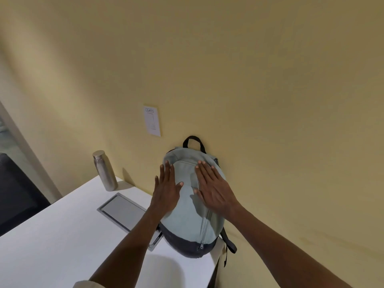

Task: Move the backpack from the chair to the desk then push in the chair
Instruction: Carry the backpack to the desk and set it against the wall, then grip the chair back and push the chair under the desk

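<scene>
The right hand (214, 189) lies flat with fingers spread on the upper front of the backpack (193, 206), gripping nothing; the left hand (166, 191) is likewise open and spread, its palm against the bag's left flank. Under both palms the backpack stands upright on the table (62, 246), its back to the wall (228, 69), its dark base near the table's right edge; a strap (228, 242) hangs off that edge below the right wrist.

This looks like the settling of the bag, with the first half of the task nearly done. To finish well, press lightly and evenly with both palms so the bag leans on the wall and does not tip forward; nudge the base away from the edge if it overhangs; lift both hands off together and watch that it stands alone before turning to the chair, which is out of sight.

Left of the left hand a grey hatch (122, 210) is set into the tabletop; further left and back stands a metal bottle (105, 170); above the fingertips a paper notice (152, 120) is stuck on the wall. Count: two hands, one backpack, one bottle, one hatch, one notice.
</scene>
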`<state>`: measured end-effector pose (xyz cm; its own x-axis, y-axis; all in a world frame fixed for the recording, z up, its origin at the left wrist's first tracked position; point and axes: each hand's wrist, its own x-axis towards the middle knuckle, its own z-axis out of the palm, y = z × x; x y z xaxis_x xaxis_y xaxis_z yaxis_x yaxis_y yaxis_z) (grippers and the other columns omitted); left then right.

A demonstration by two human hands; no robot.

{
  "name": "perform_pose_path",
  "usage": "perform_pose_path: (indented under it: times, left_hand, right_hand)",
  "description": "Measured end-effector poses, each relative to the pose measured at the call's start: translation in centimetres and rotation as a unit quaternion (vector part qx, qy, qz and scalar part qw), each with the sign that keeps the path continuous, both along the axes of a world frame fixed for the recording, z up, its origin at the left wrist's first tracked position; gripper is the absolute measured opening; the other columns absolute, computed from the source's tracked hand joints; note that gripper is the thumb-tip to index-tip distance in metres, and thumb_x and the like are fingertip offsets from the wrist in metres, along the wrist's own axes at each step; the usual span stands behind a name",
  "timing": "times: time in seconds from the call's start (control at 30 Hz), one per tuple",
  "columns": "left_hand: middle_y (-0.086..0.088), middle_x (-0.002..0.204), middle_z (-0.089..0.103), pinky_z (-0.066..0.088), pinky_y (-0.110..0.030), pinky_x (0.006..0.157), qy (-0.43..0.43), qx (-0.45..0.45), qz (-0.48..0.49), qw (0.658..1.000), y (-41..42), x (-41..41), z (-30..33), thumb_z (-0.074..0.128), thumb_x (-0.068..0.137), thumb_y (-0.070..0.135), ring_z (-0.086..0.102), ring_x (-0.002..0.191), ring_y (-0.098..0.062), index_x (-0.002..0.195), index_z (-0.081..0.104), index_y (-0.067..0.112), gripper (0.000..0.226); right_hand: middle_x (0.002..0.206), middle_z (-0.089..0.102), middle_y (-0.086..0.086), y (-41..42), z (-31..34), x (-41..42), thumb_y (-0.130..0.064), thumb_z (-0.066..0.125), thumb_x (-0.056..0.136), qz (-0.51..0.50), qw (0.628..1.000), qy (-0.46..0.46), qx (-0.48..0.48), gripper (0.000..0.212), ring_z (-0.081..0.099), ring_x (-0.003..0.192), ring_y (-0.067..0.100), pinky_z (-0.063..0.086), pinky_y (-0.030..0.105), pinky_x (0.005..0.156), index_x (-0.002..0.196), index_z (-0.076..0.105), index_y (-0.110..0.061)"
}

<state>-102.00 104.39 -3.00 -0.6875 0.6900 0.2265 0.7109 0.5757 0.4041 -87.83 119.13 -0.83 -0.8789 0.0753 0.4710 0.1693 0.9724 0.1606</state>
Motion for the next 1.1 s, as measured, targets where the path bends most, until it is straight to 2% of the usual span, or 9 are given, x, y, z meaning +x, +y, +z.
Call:
perform_pose_path:
  times: [0.17, 0.27, 0.33, 0.4, 0.47, 0.63, 0.87, 1.1]
  left_hand:
    - [-0.014, 0.167, -0.011, 0.006, -0.052, 0.124, -0.046, 0.029, 0.026, 0.998, -0.6, 2.7, 0.7, 0.034, 0.106, 0.039, -0.009, 0.154, -0.029, 0.158, -0.001, 0.005, 0.071]
    - [-0.013, 0.167, -0.01, 0.005, -0.051, 0.124, -0.073, 0.018, 0.029, 0.997, -1.7, 2.9, 0.7, 0.034, 0.106, 0.039, -0.008, 0.155, -0.028, 0.159, -0.001, 0.006, 0.071]
    - [-0.012, 0.167, -0.01, 0.006, -0.051, 0.124, -0.05, 0.025, 0.117, 0.991, -4.1, 10.5, 2.1, 0.034, 0.107, 0.039, -0.008, 0.155, -0.027, 0.159, -0.001, 0.006, 0.071]
    - [-0.012, 0.168, -0.01, 0.007, -0.051, 0.125, -0.052, 0.031, 0.12, 0.991, -5.4, 10.3, 1.9, 0.033, 0.107, 0.038, -0.007, 0.155, -0.026, 0.159, 0.0, 0.006, 0.069]
    - [-0.012, 0.168, -0.008, 0.007, -0.05, 0.125, -0.048, 0.013, 0.13, 0.99, -5.9, 10.2, 2.4, 0.032, 0.108, 0.035, -0.004, 0.155, -0.026, 0.158, 0.002, 0.005, 0.066]
    - [-0.014, 0.168, -0.002, 0.012, -0.051, 0.125, -0.022, 0.042, 0.164, 0.985, -6.2, 15.7, 3.4, 0.036, 0.108, 0.03, 0.001, 0.155, -0.028, 0.158, 0.007, 0.005, 0.063]
    - [-0.015, 0.168, -0.001, 0.013, -0.052, 0.125, 0.011, 0.051, 0.179, 0.983, -5.3, 23.4, 4.9, 0.037, 0.108, 0.026, 0.003, 0.155, -0.029, 0.158, 0.009, 0.003, 0.062]
    - [-0.013, 0.168, -0.002, 0.011, -0.05, 0.126, 0.023, 0.062, 0.178, 0.982, -5.6, 28.6, 6.8, 0.035, 0.108, 0.028, 0.0, 0.155, -0.027, 0.159, 0.007, 0.005, 0.062]
  right_hand:
    - [0.154, 0.038, 0.027, 0.1, 0.5, 1.5, -0.035, 0.039, 0.102, 0.022, 0.999, 0.019, -0.03, 0.062, 0.036, 0.146, 0.036, 0.028, 0.047, 0.121, 0.146, 0.04, 0.008]
    - [0.149, 0.044, 0.03, -0.1, 1.0, 1.4, -0.034, 0.036, 0.101, 0.01, 0.998, 0.03, -0.051, 0.061, 0.043, 0.141, 0.039, 0.035, 0.05, 0.117, 0.142, 0.046, 0.011]
    - [0.152, 0.037, 0.031, -0.5, 1.5, 6.6, -0.035, 0.032, 0.104, 0.076, 0.994, 0.024, -0.069, 0.062, 0.037, 0.144, 0.041, 0.035, 0.051, 0.118, 0.144, 0.041, 0.012]
    - [0.154, 0.032, 0.032, -1.5, 1.4, 6.5, -0.039, 0.023, 0.105, 0.064, 0.993, -0.018, -0.099, 0.067, 0.032, 0.146, 0.042, 0.035, 0.051, 0.117, 0.146, 0.037, 0.012]
    - [0.152, 0.035, 0.034, -1.5, 1.7, 6.7, -0.041, 0.021, 0.104, 0.057, 0.993, -0.018, -0.102, 0.069, 0.036, 0.143, 0.045, 0.039, 0.054, 0.114, 0.144, 0.041, 0.012]
    - [0.158, 0.024, 0.033, -0.4, 2.2, 10.5, -0.035, 0.047, 0.103, 0.083, 0.988, -0.033, -0.122, 0.065, 0.026, 0.148, 0.046, 0.027, 0.054, 0.12, 0.149, 0.033, 0.01]
    - [0.163, 0.015, 0.029, 1.0, 2.2, 16.6, -0.049, 0.031, 0.105, 0.074, 0.982, -0.057, -0.164, 0.071, 0.019, 0.151, 0.042, 0.014, 0.051, 0.124, 0.155, 0.023, 0.0]
    - [0.164, 0.013, 0.027, 0.8, 3.6, 21.4, -0.051, 0.028, 0.105, 0.071, 0.981, -0.039, -0.175, 0.072, 0.015, 0.152, 0.039, 0.013, 0.048, 0.125, 0.157, 0.017, -0.002]
